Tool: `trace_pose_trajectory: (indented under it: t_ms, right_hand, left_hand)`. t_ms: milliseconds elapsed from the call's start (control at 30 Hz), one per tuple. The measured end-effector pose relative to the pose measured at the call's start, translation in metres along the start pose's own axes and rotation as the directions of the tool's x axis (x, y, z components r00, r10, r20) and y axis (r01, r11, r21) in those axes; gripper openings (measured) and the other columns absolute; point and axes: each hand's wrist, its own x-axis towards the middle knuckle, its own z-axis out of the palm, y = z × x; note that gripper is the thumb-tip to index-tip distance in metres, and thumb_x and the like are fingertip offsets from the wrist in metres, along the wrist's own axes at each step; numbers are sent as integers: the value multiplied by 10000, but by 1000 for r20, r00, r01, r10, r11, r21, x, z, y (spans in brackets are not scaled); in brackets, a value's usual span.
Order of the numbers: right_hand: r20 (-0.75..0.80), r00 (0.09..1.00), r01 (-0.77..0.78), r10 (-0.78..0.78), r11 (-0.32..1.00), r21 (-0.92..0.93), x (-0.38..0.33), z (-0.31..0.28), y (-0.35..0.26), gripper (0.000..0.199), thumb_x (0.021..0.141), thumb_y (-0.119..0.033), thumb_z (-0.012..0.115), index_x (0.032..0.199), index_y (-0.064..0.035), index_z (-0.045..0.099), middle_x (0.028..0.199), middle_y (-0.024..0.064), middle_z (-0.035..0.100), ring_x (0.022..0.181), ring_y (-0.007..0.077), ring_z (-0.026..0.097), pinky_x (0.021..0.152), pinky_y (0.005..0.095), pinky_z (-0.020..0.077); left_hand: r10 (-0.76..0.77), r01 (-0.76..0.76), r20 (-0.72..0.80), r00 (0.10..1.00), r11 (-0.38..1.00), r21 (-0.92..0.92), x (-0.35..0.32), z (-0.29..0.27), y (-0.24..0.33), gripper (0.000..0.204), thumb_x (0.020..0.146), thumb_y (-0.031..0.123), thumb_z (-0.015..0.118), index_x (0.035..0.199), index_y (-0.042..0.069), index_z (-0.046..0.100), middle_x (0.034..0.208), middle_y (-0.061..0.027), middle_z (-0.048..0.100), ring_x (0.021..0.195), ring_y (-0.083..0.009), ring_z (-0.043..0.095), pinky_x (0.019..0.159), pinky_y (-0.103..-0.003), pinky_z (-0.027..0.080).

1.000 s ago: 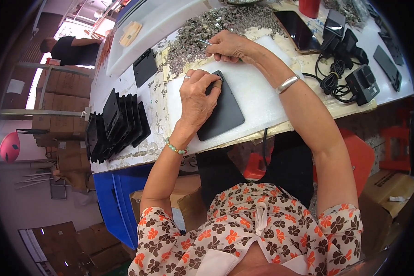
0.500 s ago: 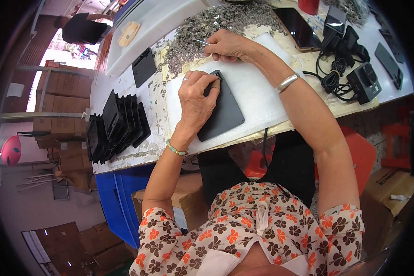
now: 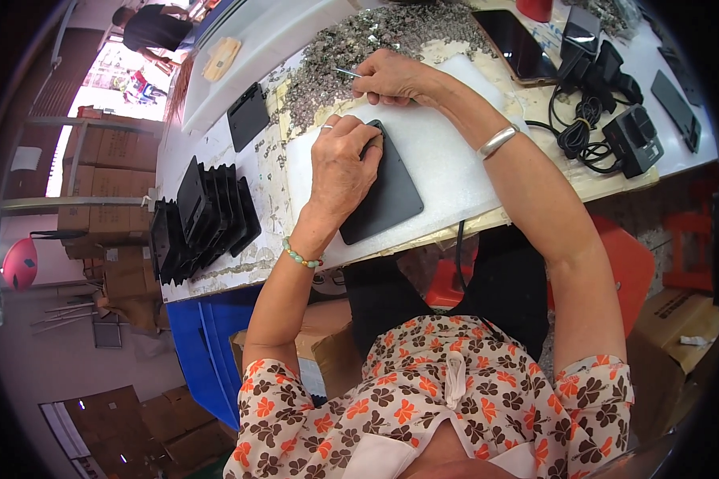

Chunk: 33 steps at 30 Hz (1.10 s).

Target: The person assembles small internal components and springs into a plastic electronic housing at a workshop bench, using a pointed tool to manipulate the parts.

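Left hand (image 3: pixel 342 164) lies flat on the dark panel (image 3: pixel 383 191), fingers spread loosely over its upper end, pinning it to the white mat (image 3: pixel 455 160). Just beyond, right hand (image 3: pixel 391 77) pinches thin metal tweezers (image 3: pixel 347 73), tips toward the heap of small parts (image 3: pixel 359 40).

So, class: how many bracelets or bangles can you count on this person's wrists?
2. A green beaded bracelet sits on the left wrist, below the left hand pressing the dark flat panel. A silver bangle circles the right wrist.
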Motion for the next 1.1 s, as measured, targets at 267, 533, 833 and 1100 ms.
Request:
trace_pose_trajectory:
  t_ms: [267,533,833,1100]
  right_hand:
    - [-8,1000,14,-14,1000,-13,-2,1,0,157,836,-174,653,803,-22,673,615,10,569,457,50,430,369,221,269]
    - [-14,1000,24,-24,999,-33,0,3,0,159,839,-161,647,810,-9,679,611,23,570,443,59,429,351,227,272]
    - [-27,999,22,-24,997,-75,-1,5,-2,164,845,-162,638,804,-7,677,613,30,571,442,64,431,355,228,279]
    - [-26,1000,8,-11,994,-107,0,6,0,171,850,-162,629,810,-2,674,617,36,571,450,69,439,357,234,293]
  left_hand:
    - [-104,103,36,994,994,33,2,-1,1,67,730,14,707,795,-4,712,745,-115,654,705,-268,609,673,-357,487]
    - [-66,58,94,993,995,83,6,-4,5,96,726,19,693,813,-11,721,758,-123,662,722,-294,618,687,-376,494]
    - [96,-130,135,986,952,276,0,-1,8,52,699,2,690,731,7,649,786,-113,567,813,-294,590,682,-405,511]
    - [-32,26,87,996,997,72,-2,-7,-4,110,763,-4,702,872,8,701,791,-120,634,721,-290,621,674,-370,503]
